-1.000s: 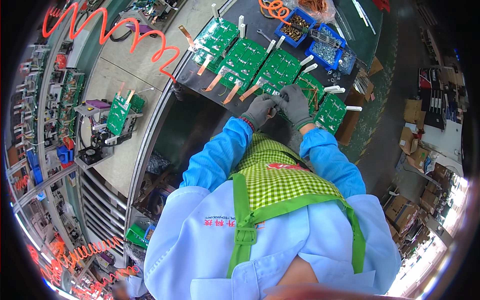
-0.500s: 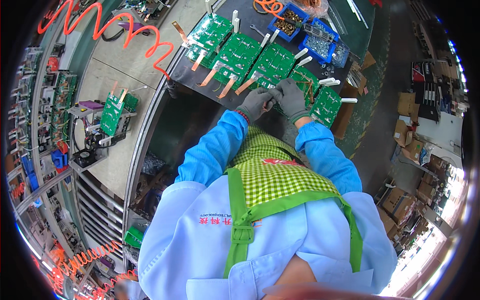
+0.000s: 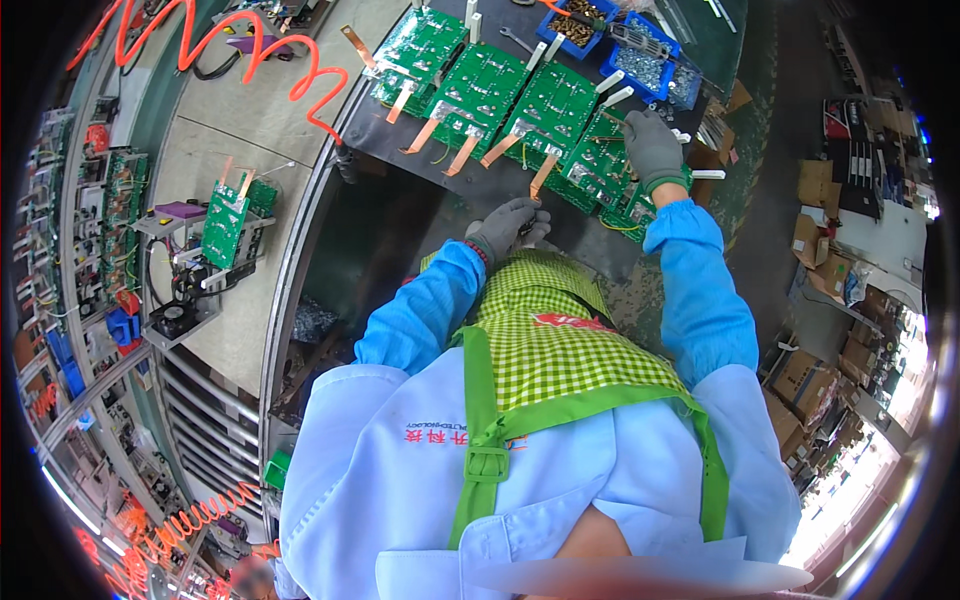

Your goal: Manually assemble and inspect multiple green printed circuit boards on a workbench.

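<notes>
Both my hands wear grey gloves. My left hand is curled in front of the bench's near edge, closed round something small and dark that I cannot make out. Just beyond its fingers, a copper strip sticks out from a green circuit board. My right hand is over the right end of the row, above another green circuit board with thin copper pieces lying on it. Its fingers are bent downward and their tips are partly hidden, so what they pinch does not show.
More circuit boards with copper strips and white posts line the dark bench. Blue bins of brass and silver hardware stand behind, near a wrench. An orange coiled hose hangs at left. Cardboard boxes stand at right.
My hands were together near the bench edge. The right has moved away to the right and over the boards; the left has drawn slightly back. A copper strip now shows on the third board.
</notes>
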Demonstrator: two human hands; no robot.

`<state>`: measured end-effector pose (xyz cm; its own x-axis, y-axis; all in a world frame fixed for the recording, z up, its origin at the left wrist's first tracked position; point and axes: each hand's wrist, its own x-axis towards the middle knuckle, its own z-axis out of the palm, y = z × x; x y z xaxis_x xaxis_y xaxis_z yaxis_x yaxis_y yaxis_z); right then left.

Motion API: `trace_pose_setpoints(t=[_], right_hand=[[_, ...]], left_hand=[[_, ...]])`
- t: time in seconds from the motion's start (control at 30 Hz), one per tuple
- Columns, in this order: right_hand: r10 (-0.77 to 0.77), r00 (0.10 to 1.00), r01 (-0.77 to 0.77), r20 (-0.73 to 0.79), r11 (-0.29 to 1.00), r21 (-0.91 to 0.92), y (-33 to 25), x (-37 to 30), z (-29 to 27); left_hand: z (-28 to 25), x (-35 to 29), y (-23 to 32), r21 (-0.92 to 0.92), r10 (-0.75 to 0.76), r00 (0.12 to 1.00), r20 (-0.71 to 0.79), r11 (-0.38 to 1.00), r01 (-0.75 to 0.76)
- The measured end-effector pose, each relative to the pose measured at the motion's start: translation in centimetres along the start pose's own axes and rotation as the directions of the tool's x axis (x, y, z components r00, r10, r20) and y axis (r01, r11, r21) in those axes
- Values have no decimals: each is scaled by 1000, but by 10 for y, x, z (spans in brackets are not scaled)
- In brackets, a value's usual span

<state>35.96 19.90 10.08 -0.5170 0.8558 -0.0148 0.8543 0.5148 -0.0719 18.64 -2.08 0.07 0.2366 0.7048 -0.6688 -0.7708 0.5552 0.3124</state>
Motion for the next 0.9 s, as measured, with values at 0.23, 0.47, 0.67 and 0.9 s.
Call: trace_pose_setpoints(t=[0.23,0.47,0.67,0.9], right_hand=[[-4,999,6,47,999,-42,-2,-14,-21],[-52,998,49,45,997,62,20,2,-5],[-163,987,158,14,972,172,32,3,-5],[-248,968,136,42,660,739,45,-36,-31]], left_hand=[[14,11,-3,323,54,998,33,944,-62],[46,24,-10,522,411,912,7,776,-354],[74,34,-8,474,532,846,-4,747,-467],[82,18,-66,583,383,924,-6,751,-308]])
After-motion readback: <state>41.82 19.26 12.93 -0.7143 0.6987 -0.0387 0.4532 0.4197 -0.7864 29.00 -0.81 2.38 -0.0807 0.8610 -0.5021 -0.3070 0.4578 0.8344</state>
